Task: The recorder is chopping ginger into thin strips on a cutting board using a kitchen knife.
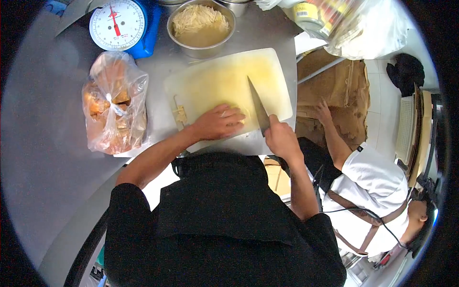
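My right hand (283, 138) grips the handle of a kitchen knife (259, 104). Its long blade points away from me over the right part of a white plastic cutting board (215, 82), which is stained yellow. On the board's near side rests my left hand (220, 122), fingers bent over a few pale shreds (242, 121). Most of what is under that palm is hidden. The blade and the left fingers are a short gap apart. Small pale scraps (180, 114) lie near the board's left edge. Beyond the board stands a steel bowl (200, 52) with pale thin strips (199, 19) in cloudy liquid.
A tied clear plastic bag (116, 104) of brownish-orange chunks sits left of the board. A blue dial scale (141, 32) is behind it. Plastic bags (373, 32) with a can fill the upper right. Another person (373, 186) is close on my right, above flattened cardboard (331, 86).
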`<state>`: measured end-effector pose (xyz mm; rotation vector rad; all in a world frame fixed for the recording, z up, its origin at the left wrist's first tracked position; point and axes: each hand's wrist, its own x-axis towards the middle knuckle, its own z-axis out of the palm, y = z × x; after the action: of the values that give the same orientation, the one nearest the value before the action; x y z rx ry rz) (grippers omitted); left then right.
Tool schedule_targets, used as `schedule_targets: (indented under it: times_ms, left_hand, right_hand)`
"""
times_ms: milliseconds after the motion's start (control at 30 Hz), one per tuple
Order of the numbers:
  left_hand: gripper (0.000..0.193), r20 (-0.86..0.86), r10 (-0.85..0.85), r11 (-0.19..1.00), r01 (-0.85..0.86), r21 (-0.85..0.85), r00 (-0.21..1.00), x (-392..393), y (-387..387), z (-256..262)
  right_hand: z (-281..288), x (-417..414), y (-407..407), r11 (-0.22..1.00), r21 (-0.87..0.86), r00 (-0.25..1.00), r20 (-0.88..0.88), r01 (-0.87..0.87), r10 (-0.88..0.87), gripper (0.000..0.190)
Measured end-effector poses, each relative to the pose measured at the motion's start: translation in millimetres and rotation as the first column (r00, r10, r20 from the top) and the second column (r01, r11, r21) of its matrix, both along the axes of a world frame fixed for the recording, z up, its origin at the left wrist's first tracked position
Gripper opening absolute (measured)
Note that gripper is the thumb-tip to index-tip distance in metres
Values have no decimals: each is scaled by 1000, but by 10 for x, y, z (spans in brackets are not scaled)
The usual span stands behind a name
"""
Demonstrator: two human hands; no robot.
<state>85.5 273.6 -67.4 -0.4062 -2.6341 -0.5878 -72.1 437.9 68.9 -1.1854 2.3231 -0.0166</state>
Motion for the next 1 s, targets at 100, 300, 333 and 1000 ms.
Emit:
schedule_targets:
  times_ms: [100, 300, 333, 1000]
  left_hand:
    - [36, -61, 4, 992, 4, 130, 998, 64, -89, 160]
    - [25, 122, -109, 990, 97, 104, 987, -132, -280, 30]
    - [24, 87, -161, 983, 152, 102, 983, -181, -277, -3]
    - [17, -115, -162, 987, 163, -4, 980, -214, -292, -99]
  right_hand:
    - [-17, 110, -16, 998, 44, 999, 24, -43, 42, 25]
    - [-27, 295, -206, 986, 122, 993, -10, -117, 119, 21]
    - [17, 361, -235, 981, 141, 989, -43, -135, 142, 20]
    - [8, 617, -318, 975, 173, 990, -3, -137, 139, 19]
